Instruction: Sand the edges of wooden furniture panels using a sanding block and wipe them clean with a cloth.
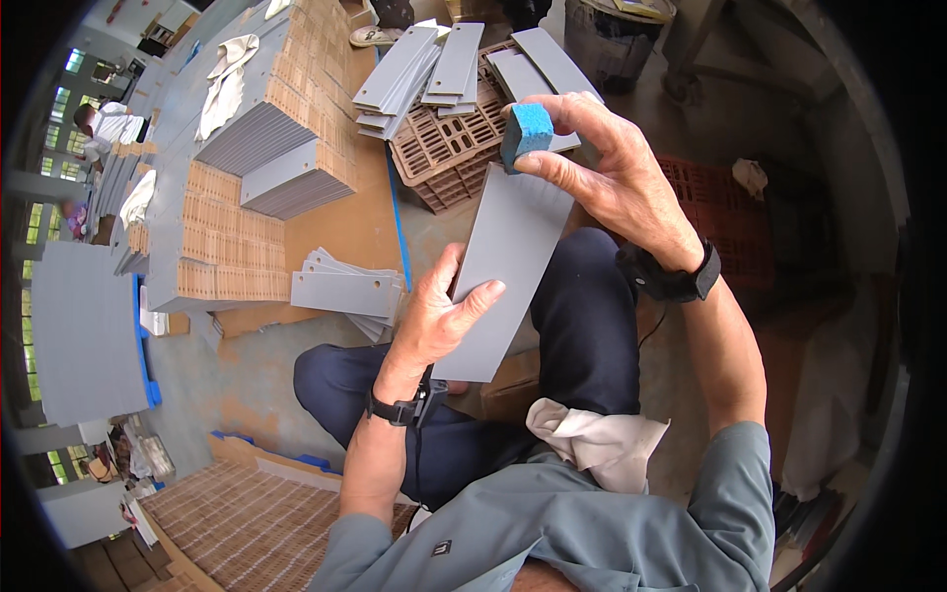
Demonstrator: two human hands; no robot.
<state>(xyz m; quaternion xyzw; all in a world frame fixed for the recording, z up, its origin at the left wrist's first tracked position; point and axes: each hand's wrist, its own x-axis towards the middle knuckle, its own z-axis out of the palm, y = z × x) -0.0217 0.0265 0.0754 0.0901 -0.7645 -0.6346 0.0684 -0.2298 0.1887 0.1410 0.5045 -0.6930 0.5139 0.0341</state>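
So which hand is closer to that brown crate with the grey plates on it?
The right hand. It holds a blue block just in front of the crate; the left hand grips the grey plate lower down, farther away.

We count one blue sanding block, one grey panel in hand, two brown crates, one white cloth on our lap.

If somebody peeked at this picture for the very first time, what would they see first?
Right in the middle, the left hand holds a long grey panel over the person's lap, while the right hand presses a bright blue sponge block against its top end. Behind, up and to the left, tall stacks of grey panels sit on the floor, and more panels lie on a brown plastic crate at the top.
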